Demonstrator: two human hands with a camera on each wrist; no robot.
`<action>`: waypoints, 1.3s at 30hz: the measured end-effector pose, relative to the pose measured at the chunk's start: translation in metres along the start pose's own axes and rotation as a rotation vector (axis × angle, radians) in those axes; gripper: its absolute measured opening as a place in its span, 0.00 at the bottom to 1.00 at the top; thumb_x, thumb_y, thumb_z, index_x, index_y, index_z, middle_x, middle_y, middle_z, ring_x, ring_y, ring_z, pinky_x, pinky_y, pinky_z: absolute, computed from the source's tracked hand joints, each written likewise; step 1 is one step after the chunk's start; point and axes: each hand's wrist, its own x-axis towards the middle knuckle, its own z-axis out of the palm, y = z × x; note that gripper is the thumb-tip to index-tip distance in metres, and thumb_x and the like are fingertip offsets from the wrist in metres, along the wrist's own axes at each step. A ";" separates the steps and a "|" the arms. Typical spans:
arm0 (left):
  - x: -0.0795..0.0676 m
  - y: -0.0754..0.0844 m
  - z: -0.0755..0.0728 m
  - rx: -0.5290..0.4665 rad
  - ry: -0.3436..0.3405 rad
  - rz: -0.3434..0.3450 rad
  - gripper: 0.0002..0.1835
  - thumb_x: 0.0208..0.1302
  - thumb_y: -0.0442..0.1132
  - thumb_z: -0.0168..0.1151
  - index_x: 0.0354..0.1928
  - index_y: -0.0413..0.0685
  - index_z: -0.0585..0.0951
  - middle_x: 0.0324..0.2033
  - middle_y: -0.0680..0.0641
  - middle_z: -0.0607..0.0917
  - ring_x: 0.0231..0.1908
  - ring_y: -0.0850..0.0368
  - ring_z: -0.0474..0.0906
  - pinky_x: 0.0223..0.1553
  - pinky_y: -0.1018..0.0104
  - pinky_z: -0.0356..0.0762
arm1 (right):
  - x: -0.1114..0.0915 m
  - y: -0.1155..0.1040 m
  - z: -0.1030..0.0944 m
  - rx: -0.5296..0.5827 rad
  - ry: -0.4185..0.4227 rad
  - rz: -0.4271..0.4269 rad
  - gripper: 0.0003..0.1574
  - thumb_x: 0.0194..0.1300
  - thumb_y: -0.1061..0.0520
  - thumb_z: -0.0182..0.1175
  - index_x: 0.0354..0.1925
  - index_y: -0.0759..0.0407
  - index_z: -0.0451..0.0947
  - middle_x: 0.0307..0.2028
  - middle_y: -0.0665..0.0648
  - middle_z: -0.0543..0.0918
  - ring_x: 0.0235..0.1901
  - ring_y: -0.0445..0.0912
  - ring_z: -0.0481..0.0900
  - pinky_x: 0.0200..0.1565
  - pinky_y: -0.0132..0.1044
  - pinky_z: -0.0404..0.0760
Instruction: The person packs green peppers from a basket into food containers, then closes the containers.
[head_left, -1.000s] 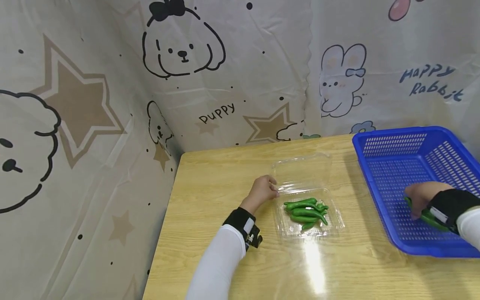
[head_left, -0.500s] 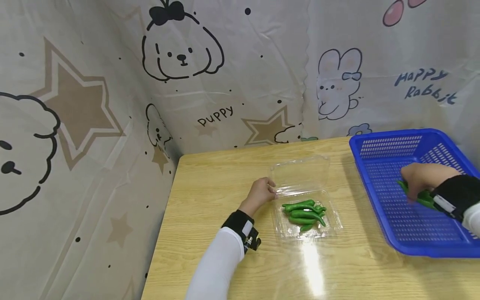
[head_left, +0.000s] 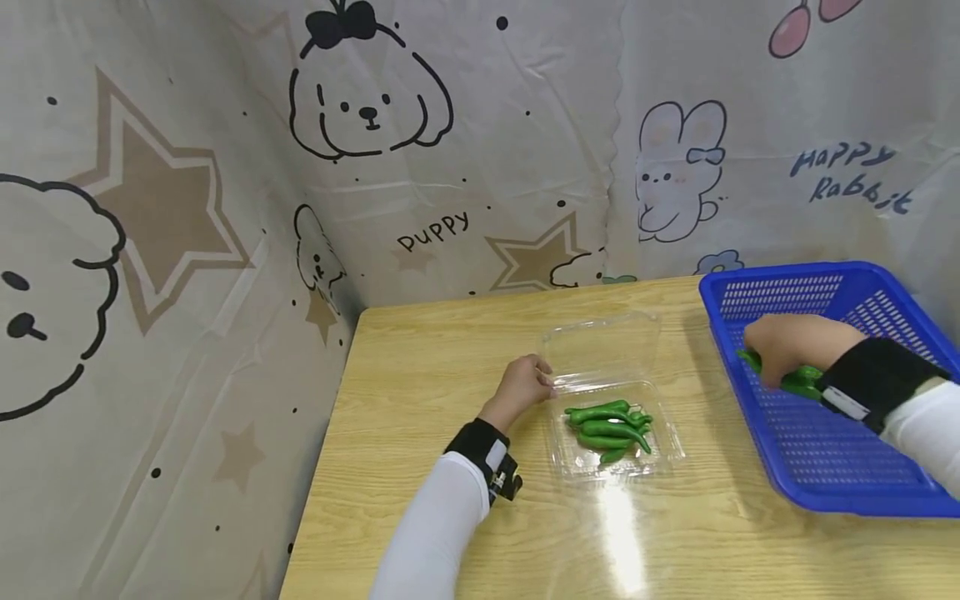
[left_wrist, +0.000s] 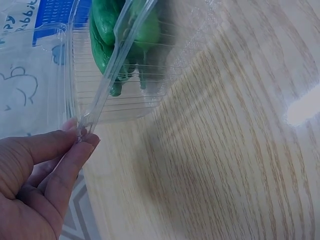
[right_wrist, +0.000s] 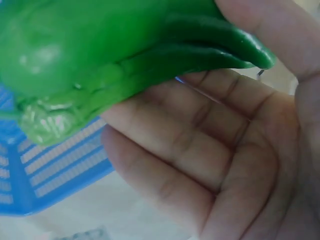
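My left hand (head_left: 519, 385) pinches the hinge-side corner of a clear plastic clamshell box (head_left: 667, 458), thumb against fingertips in the left wrist view. The box lies open on the table, its transparent lid (head_left: 600, 342) folded back toward the wall. Several green chili peppers (head_left: 611, 427) are piled in its base. Over the left part of the blue basket, my right hand (head_left: 797, 346) grips more green peppers (head_left: 804, 382). Close up in the right wrist view, these held peppers (right_wrist: 110, 55) lie between thumb and fingers, overlapping one another.
The blue perforated basket (head_left: 780, 487) stands at the right of the wooden table (head_left: 420, 350). A cloth wall (head_left: 525, 167) printed with cartoon animals rises behind the table and along its left side. A bright light reflection shows on the table in front of the box.
My right hand has lifted the peppers off the basket floor and moved left toward the basket's near-box side. The left hand keeps its hold on the box corner.
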 end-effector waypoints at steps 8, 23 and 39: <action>0.000 0.000 0.000 0.000 -0.004 0.017 0.18 0.52 0.25 0.68 0.47 0.31 0.77 0.27 0.44 0.79 0.31 0.52 0.81 0.29 0.70 0.80 | 0.021 -0.056 -0.012 -0.073 -0.004 -0.077 0.19 0.38 0.64 0.69 0.17 0.53 0.65 0.19 0.48 0.65 0.21 0.43 0.63 0.21 0.30 0.63; 0.000 -0.001 0.000 0.002 0.001 0.000 0.18 0.52 0.25 0.68 0.46 0.32 0.78 0.30 0.42 0.81 0.34 0.51 0.82 0.30 0.70 0.80 | 0.043 -0.138 -0.027 -0.153 -0.068 -0.222 0.18 0.46 0.58 0.74 0.19 0.53 0.71 0.22 0.48 0.71 0.22 0.41 0.65 0.23 0.32 0.67; 0.002 0.001 0.002 0.045 0.011 -0.001 0.17 0.51 0.27 0.70 0.44 0.34 0.78 0.28 0.45 0.80 0.27 0.57 0.77 0.28 0.72 0.78 | 0.071 -0.167 0.004 -0.228 -0.070 -0.257 0.19 0.46 0.56 0.75 0.25 0.53 0.71 0.25 0.49 0.72 0.25 0.43 0.73 0.29 0.37 0.78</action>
